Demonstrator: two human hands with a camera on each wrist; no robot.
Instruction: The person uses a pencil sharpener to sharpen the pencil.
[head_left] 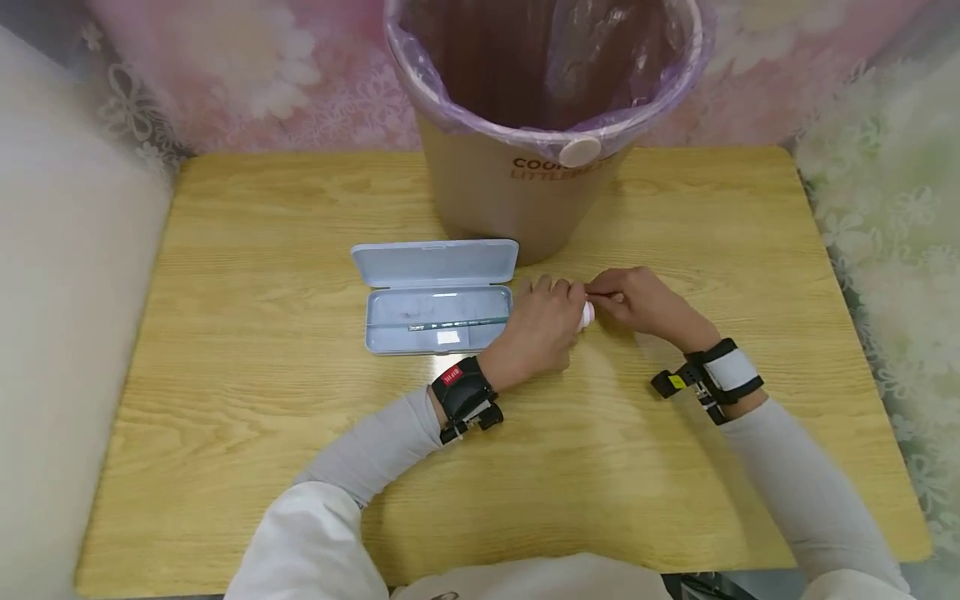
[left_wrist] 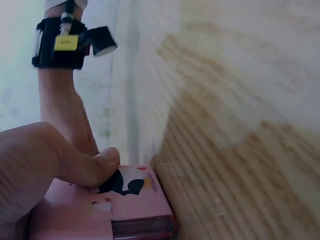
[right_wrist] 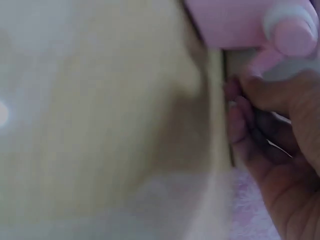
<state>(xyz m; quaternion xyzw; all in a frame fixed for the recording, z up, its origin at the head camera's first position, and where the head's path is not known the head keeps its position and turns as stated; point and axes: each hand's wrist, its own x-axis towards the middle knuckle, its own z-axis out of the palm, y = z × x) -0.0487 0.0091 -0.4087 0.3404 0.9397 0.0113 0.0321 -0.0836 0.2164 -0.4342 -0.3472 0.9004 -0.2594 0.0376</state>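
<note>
Beyond the left grip (head_left: 538,327), clasping a pink box (left_wrist: 85,220), stands a tan, purple-lined bin (head_left: 498,183); leftward, an open pale-blue case (head_left: 435,267) contains a teal pencil (head_left: 457,324); the right grip (head_left: 643,305) pinches the box's pink crank (right_wrist: 265,61).

The right hand (right_wrist: 280,165) is pinching a short pink lever (right_wrist: 265,61) near its end. This lever is extending from a round pink knob (right_wrist: 294,37), which is sitting in a white ring (right_wrist: 272,21) on a pink box (right_wrist: 225,25). On the left a blurred tabletop (right_wrist: 100,125) is spreading, and a floral surface (right_wrist: 252,205) is showing below.
</note>
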